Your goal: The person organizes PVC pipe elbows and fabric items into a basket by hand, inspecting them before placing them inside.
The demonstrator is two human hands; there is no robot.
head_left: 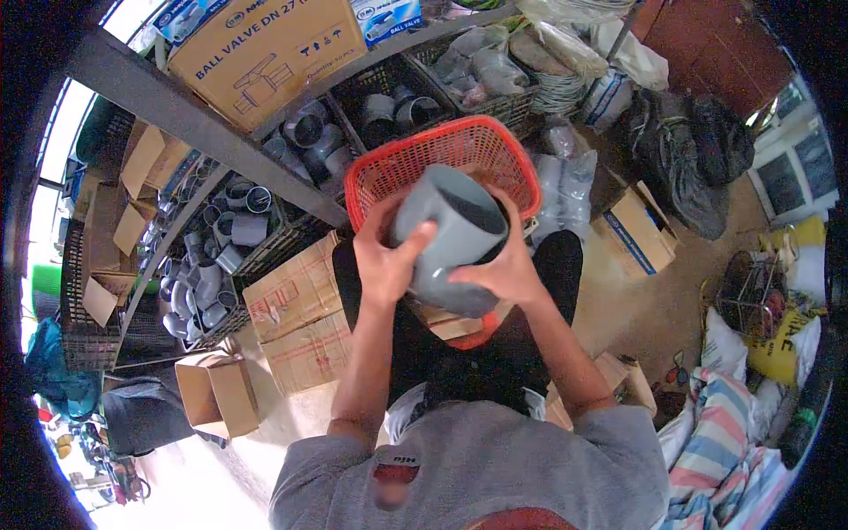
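Note:
A large grey pipe elbow [446, 238] is held up between both hands in the middle of the view, one round opening facing up and right. On its left side lies my left hand [393, 252], fingers curled behind it and thumb across the front. My right hand [499, 265] grips its right side, thumb on the lower front. Just beyond and beneath the elbow is a red plastic basket [371, 172], over my lap; its contents are mostly hidden.
Crates of grey fittings [203, 283] stand at the left, below a metal shelf beam [212, 115]. A ball valve carton [274, 62] sits at the top. Open cartons [636, 231] lie on the floor at right and lower left [216, 393]; black bags [689, 159] are upper right.

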